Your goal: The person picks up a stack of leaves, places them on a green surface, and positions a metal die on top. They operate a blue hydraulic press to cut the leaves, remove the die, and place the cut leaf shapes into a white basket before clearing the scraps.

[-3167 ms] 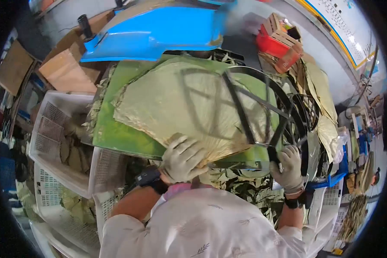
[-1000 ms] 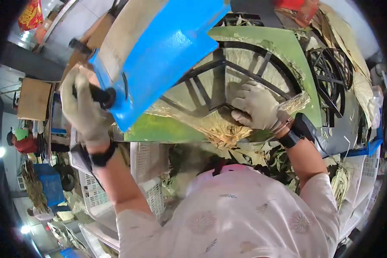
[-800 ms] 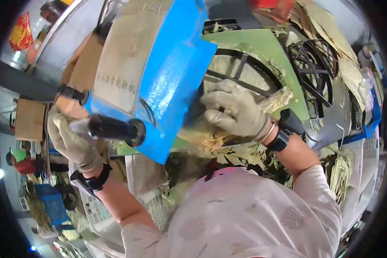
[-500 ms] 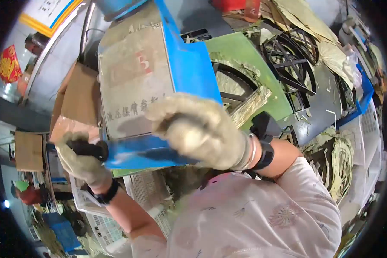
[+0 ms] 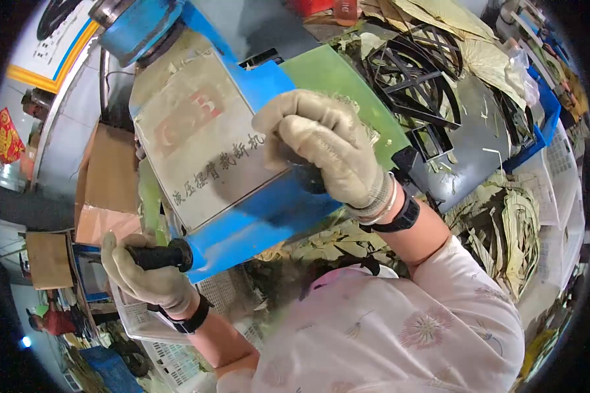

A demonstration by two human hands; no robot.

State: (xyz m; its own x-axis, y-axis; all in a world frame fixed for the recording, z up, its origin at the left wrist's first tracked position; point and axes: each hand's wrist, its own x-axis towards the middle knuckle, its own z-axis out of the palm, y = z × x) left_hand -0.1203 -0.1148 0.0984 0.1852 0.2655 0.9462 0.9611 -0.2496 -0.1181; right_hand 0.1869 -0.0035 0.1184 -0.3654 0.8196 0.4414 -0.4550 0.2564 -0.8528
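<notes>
Blue steel press head with grey nameplate (image 5: pixel 210 150) down low over the green cutting board (image 5: pixel 347 85), near front edge of the grey worktable (image 5: pixel 478 150). Gloved left hand (image 5: pixel 147 275) clenched round the black handle grip (image 5: pixel 158 254) at the head's lower left corner; gloved right hand (image 5: pixel 324 147) wrapped over a second dark grip at the right corner, fingers curled tight. Best kept level: even pull on both grips, wrists clear of the head's lower rim, sleeves back. Little room under the head, board nearly covered. White slotted plastic crates (image 5: pixel 177 314) close below the left hand. Heaps of dried leaves (image 5: pixel 505 229) at the table's right edge, black metal cutting frames (image 5: pixel 406 65) stacked beyond the board, so open room only toward the body.
</notes>
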